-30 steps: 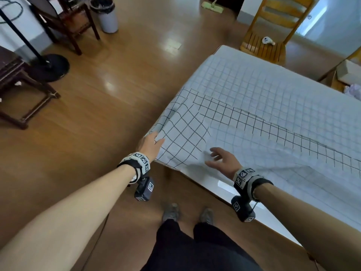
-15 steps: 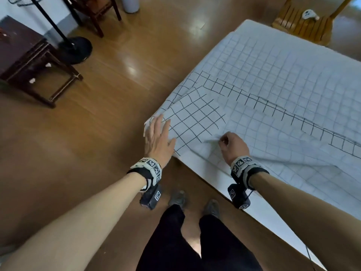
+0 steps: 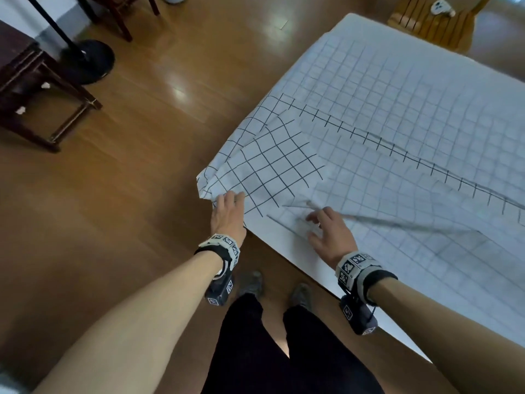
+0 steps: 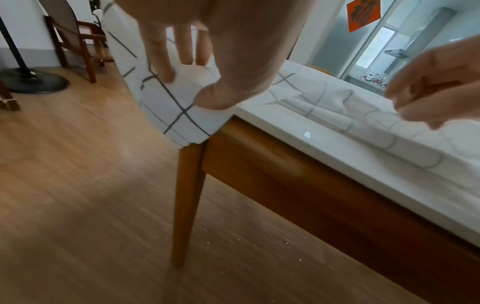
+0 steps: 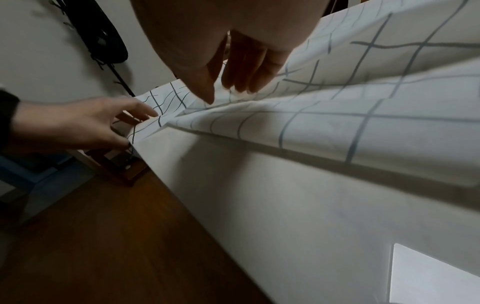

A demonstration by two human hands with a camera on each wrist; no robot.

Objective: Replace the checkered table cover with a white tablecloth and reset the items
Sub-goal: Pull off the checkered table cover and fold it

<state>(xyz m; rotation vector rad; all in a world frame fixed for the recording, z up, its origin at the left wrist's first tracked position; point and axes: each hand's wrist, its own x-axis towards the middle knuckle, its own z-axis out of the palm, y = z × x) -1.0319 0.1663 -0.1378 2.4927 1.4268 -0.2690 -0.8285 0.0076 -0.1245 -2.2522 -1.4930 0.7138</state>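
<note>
The checkered cover [image 3: 270, 172] lies folded and wrinkled over the white tabletop [image 3: 284, 240]. My left hand [image 3: 227, 211] is at the cover's near-left corner, which hangs past the table's corner. In the left wrist view that hand [image 4: 197, 82] pinches the corner [image 4: 176, 111] between thumb and fingers. My right hand [image 3: 321, 223] hovers over a raised fold a little to the right, fingers spread and blurred. In the right wrist view its thumb and fingertips [image 5: 226, 92] reach down to the fold [image 5: 337, 123] with a gap between them.
A wooden table leg [image 4: 187, 205] stands under the corner. A wooden chair [image 3: 431, 27] holding a small white object [image 3: 439, 7] sits at the far end. A dark side table [image 3: 34, 89] and a black stand base [image 3: 88, 61] are on the floor, left.
My left hand went from lying flat on the corner to pinching its edge. My right hand, a fist on the cloth half a second ago, has spread its fingers.
</note>
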